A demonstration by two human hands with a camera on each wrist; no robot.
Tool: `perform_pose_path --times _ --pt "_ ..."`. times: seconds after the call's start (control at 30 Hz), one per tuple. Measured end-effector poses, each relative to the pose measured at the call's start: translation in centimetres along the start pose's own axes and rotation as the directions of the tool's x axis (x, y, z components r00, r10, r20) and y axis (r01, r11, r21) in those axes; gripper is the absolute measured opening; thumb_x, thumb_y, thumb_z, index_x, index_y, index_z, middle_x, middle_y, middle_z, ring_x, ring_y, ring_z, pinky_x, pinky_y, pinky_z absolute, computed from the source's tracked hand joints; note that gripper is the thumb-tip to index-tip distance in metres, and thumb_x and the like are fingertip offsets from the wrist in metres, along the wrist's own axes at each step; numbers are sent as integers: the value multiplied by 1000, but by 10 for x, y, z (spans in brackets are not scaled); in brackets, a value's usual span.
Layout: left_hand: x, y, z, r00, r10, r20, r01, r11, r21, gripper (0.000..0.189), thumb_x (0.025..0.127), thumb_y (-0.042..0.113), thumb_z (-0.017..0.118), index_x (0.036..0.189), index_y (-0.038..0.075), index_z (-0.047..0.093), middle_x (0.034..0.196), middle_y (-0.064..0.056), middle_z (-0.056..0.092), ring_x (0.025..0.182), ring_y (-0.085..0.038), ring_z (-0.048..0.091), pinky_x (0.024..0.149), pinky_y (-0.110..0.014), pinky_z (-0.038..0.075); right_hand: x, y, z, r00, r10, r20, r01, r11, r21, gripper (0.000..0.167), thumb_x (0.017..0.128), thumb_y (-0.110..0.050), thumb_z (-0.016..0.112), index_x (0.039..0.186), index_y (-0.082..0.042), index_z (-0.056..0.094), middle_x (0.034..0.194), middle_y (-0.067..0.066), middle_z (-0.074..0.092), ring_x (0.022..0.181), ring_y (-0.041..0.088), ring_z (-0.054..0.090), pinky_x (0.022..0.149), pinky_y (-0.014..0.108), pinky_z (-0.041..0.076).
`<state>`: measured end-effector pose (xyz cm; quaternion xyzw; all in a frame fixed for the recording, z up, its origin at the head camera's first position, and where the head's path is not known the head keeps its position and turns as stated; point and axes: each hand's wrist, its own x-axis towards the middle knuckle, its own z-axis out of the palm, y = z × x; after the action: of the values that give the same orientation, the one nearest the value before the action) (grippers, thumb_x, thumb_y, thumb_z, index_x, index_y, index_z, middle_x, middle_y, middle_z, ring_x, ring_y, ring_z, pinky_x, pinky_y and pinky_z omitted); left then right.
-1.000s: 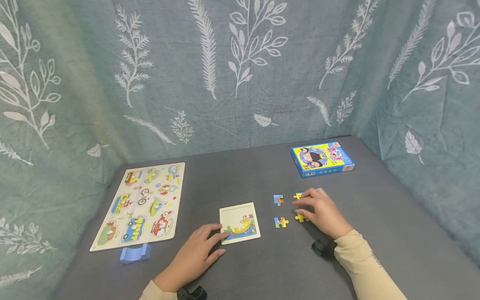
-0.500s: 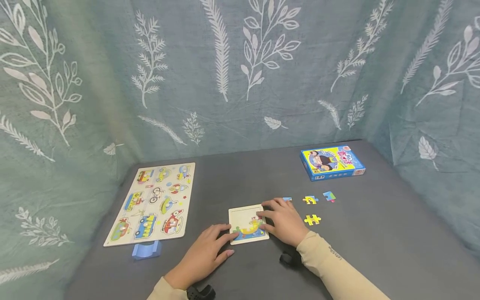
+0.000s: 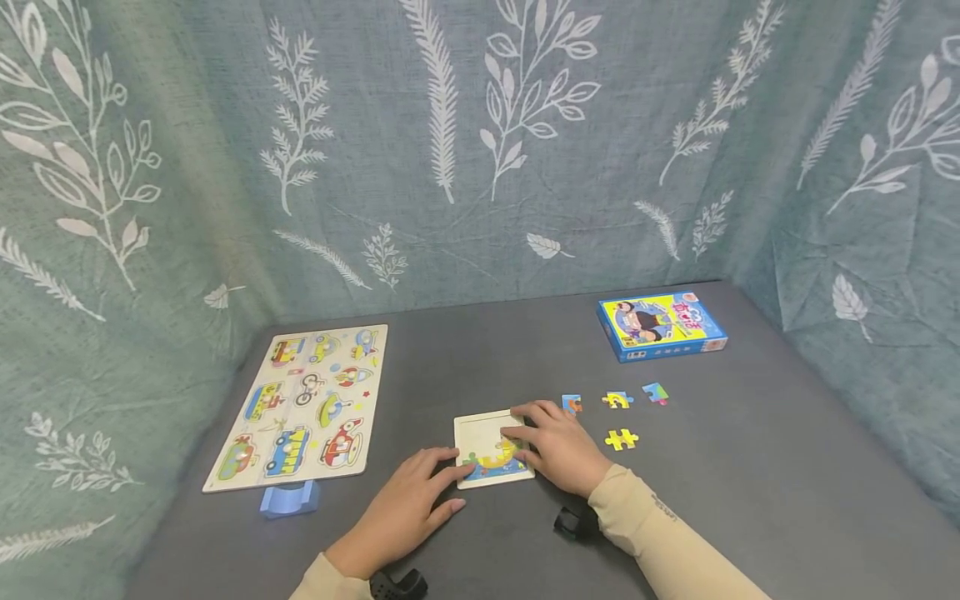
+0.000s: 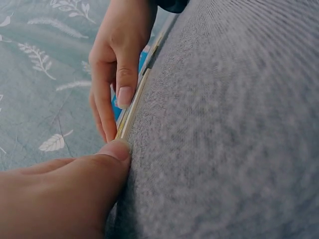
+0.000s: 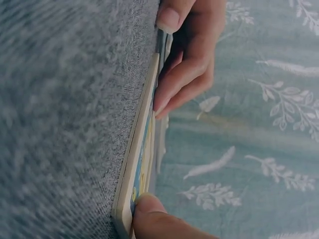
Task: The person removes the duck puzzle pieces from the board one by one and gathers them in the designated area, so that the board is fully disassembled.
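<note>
A small square wooden puzzle tray (image 3: pixel 480 420) lies on the grey table, its lower part filled with blue, yellow and green picture pieces. My left hand (image 3: pixel 408 504) rests at the tray's left edge, fingers relaxed, fingertips touching the rim and lower corner. Over the tray's right side, my right hand (image 3: pixel 566 448) pinches a puzzle piece (image 3: pixel 511 442), mostly hidden by the fingers; a little yellow shows. In the right wrist view, the right thumb (image 5: pixel 149 203) touches the tray's picture side. To its right lie several loose jigsaw pieces (image 3: pixel 622 439).
A vehicle peg puzzle board (image 3: pixel 300 408) lies at the left, a blue curved block (image 3: pixel 290 500) at its near edge. A blue and yellow box (image 3: pixel 662 325) stands at the back right. Leaf-patterned curtain (image 3: pixel 450 250) encloses the table's back and sides.
My right hand has moved left from the loose pieces to the tray, then slightly further over it. The near-left loose piece is gone from its spot. My left hand stays at the tray.
</note>
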<state>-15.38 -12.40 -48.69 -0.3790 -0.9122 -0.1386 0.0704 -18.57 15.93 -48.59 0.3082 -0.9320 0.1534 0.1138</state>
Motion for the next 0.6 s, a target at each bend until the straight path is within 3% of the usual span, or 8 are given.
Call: perform_pose_path --times 0.2,0.33,0.47,0.6 --pt "1 -3 1 1000 -10 -11 10 1000 -3 46 100 34 74 142 20 65 145 -8 54 132 -31 55 110 -51 47 5 3 -2 1000 -4 -18 4 1000 5 32 94 -26 82 125 -20 77 142 7 60 132 29 53 103 51 52" --pt "0 -4 2 1000 -3 -23 3 1000 -10 45 99 33 75 142 20 66 145 -9 55 132 -31 55 110 -52 47 -2 13 -20 993 90 -72 -87 995 37 26 90 -19 86 115 -15 81 119 4 70 111 23 66 91 44 57" --pt "-3 -4 3 999 12 -35 -13 1000 -4 45 98 32 76 140 19 67 143 -9 56 131 -32 56 109 -52 48 -32 32 -50 960 270 -79 -264 961 80 15 84 -8 89 98 -11 84 90 -3 72 78 15 67 69 34 58" --pt "-3 -6 4 1000 11 -29 -11 1000 -4 45 99 33 75 141 20 66 144 -8 55 132 -31 55 111 -52 47 -66 47 -65 933 358 -39 -356 934 38 22 79 -4 91 99 -10 84 89 -6 71 72 9 62 62 30 54"
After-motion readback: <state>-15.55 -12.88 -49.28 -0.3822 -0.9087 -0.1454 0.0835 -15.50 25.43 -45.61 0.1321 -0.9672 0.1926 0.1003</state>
